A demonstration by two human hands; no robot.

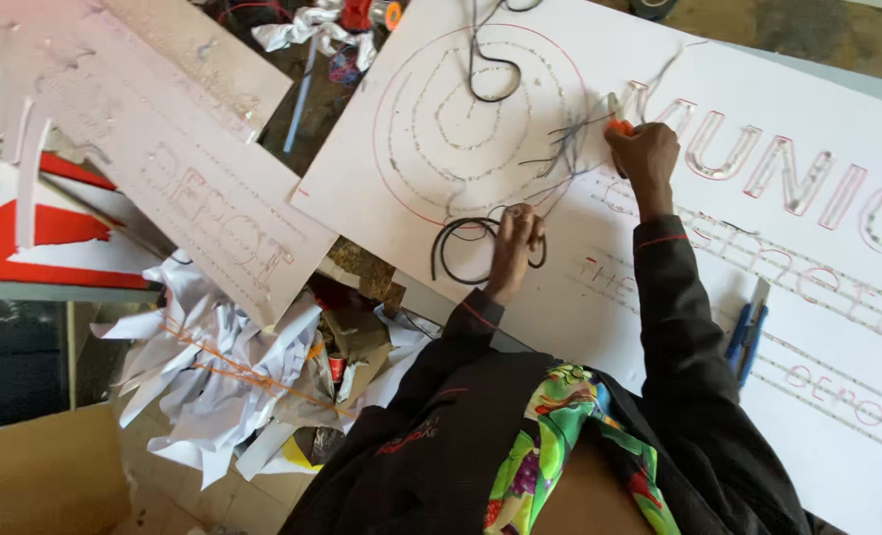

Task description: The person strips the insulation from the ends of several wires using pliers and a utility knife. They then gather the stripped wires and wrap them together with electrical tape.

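1. The person leans over a big white sign board (560, 297) that has dotted lines and red-edged letter shapes on it.
2. The right hand (644, 151) is stretched far out, toward 12 o'clock from the body. Its fingers are closed around a small orange-handled tool (619, 125), whose tip sits by the thin dark wires (565, 139) at the edge of the round dotted shape (481, 114).
3. The left hand (513, 243) lies closer in, at about 8 o'clock from the right hand. Its fingers curl down on a loop of black cable (461, 243) and press it flat on the board.
4. To do this step well, the left hand should hold the cable firm so it cannot slide. The right hand should make small, slow moves, so the tool does not pull the thin wires out of place.
5. The right arm is almost straight in its dark sleeve; the left arm is bent.
6. A blue tool (748, 332) lies on the board at 4 o'clock from the right hand, untouched.
7. Crumpled paper (223, 376) is piled on the floor at 8 o'clock from the left hand.
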